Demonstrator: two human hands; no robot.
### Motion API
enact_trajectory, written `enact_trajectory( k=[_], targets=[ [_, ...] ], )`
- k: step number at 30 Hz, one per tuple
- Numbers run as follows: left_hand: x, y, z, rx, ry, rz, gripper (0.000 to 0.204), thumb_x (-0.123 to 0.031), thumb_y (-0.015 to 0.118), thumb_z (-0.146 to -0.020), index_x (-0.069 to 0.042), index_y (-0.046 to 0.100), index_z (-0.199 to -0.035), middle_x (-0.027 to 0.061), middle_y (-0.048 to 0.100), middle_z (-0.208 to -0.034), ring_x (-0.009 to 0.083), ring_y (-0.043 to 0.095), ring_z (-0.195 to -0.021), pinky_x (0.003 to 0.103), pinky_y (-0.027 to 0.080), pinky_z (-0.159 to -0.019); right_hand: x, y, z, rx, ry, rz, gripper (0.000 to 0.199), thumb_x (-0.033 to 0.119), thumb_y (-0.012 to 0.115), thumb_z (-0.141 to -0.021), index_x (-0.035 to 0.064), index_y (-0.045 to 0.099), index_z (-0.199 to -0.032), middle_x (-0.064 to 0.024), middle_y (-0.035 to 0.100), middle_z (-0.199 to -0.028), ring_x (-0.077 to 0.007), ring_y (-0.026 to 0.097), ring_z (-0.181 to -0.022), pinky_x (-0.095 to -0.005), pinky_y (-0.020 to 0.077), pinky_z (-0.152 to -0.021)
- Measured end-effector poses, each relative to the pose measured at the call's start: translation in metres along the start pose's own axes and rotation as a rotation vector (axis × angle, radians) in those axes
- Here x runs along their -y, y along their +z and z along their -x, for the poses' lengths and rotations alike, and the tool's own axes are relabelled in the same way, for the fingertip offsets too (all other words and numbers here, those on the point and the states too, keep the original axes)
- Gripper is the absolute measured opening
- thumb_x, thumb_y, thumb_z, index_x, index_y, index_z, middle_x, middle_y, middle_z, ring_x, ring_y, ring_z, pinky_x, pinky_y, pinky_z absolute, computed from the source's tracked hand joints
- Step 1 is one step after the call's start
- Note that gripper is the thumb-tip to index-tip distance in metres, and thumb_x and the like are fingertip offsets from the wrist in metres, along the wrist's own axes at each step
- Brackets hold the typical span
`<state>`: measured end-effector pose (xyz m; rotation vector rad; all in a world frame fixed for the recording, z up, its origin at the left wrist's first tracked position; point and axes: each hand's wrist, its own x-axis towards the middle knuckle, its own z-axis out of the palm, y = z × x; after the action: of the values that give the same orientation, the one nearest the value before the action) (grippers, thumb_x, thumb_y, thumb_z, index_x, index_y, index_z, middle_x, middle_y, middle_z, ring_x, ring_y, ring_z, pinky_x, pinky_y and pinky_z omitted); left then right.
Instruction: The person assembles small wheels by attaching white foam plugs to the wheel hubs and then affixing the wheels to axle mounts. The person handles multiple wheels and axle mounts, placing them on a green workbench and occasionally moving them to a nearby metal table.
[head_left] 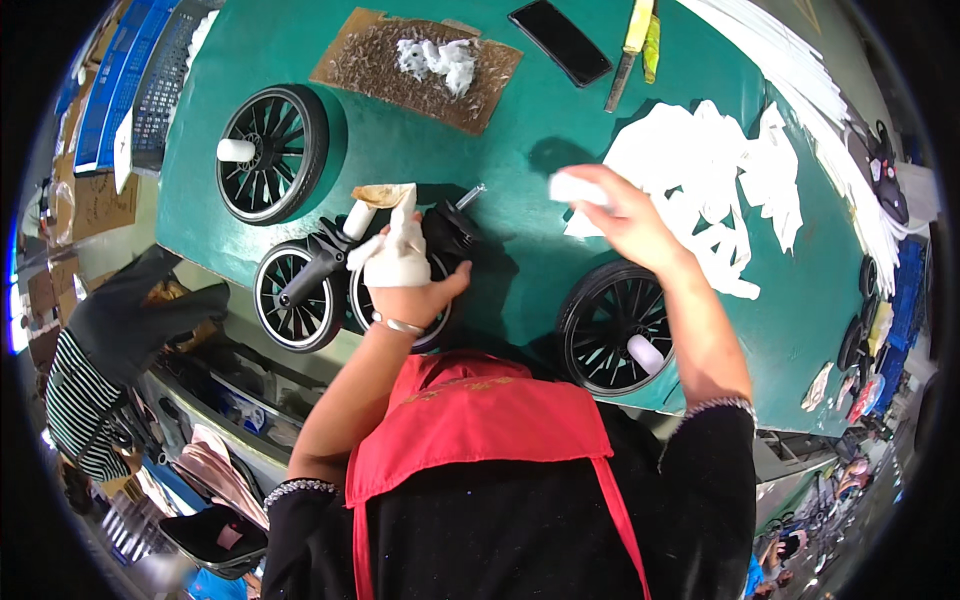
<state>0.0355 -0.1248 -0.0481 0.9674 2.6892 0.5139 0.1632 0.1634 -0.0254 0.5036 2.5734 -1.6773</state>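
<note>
My left hand [402, 262], its fingers covered in white cloth with a brownish tip, grips a black twin-wheel caster assembly [318, 268] at the table's near edge. One of its wheels is partly behind my wrist. A thin metal pin [470, 197] sticks up from the assembly, and a white cylinder [357, 219] stands beside my fingers. Raised over the table to the right, my right hand [632, 218] is closed around a small white cylindrical piece [580, 187]. Below it lies a spoked black wheel [612, 325] with a white cylinder [645, 354] at its hub.
Another spoked wheel [272, 155] lies at the left. Farther back are a cardboard piece [350, 55] with white fluff [440, 63], a black phone [562, 42] and a yellow-handled cutter [636, 35]. White cloth scraps [690, 150] spread at the right. Blue crates [125, 80] stand beyond the left edge.
</note>
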Motion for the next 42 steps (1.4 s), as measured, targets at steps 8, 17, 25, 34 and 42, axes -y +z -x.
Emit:
enact_trajectory(
  k=[8, 17, 25, 34, 42],
  targets=[
    [0.01, 0.002, -0.005, -0.128, 0.097, 0.005, 0.088, -0.05, 0.081, -0.062, 0.0, 0.056, -0.129, 0.0143, 0.065, -0.117, 0.0363, 0.059, -0.11, 0.042, 0.048, -0.095, -0.014, 0.044, -0.083, 0.362, 0.081, -0.141, 0.033, 0.006, 0.067, -0.092, 0.0076, 0.062, -0.125, -0.0041, 0.065, -0.118, -0.0145, 0.061, -0.11, -0.0298, 0.0487, -0.096],
    [0.008, -0.011, -0.008, -0.06, 0.053, 0.156, 0.103, -0.041, 0.082, -0.063, -0.003, 0.038, -0.148, 0.0123, 0.063, -0.115, 0.0354, 0.058, -0.108, 0.043, 0.045, -0.096, -0.001, 0.062, -0.119, 0.612, 0.088, -0.111, 0.027, 0.005, 0.067, -0.09, 0.0049, 0.064, -0.118, -0.0061, 0.068, -0.113, -0.0163, 0.063, -0.107, -0.0313, 0.0508, -0.093],
    [0.009, -0.004, -0.006, -0.04, 0.013, 0.186, 0.1, -0.045, 0.082, -0.061, -0.004, 0.043, -0.143, 0.013, 0.063, -0.118, 0.0337, 0.06, -0.109, 0.041, 0.046, -0.097, 0.014, 0.082, -0.122, 0.642, 0.123, -0.045, 0.029, 0.004, 0.065, -0.089, 0.0042, 0.061, -0.118, -0.0074, 0.066, -0.116, -0.0172, 0.062, -0.109, -0.0324, 0.0499, -0.095],
    [-0.006, -0.04, -0.019, 0.182, 0.327, 0.321, 0.098, -0.06, 0.087, -0.05, 0.002, 0.06, -0.122, 0.0174, 0.061, -0.118, 0.0344, 0.062, -0.105, 0.038, 0.048, -0.094, 0.066, 0.043, -0.039, 0.355, 0.216, -0.289, 0.041, 0.014, 0.074, -0.089, 0.0089, 0.057, -0.125, -0.001, 0.064, -0.101, -0.0065, 0.06, -0.079, -0.0222, 0.0487, -0.062],
    [0.083, -0.147, -0.02, -0.224, 0.484, 0.698, 0.089, -0.045, 0.092, -0.052, 0.002, 0.062, -0.122, 0.0178, 0.04, -0.142, 0.03, 0.037, -0.133, 0.037, 0.032, -0.112, 0.186, 0.082, -0.033, 0.102, -0.18, -0.526, 0.049, 0.022, 0.061, -0.1, 0.0094, 0.042, -0.144, -0.0084, 0.066, -0.118, -0.0146, 0.063, -0.103, -0.0276, 0.0505, -0.082]
  ],
)
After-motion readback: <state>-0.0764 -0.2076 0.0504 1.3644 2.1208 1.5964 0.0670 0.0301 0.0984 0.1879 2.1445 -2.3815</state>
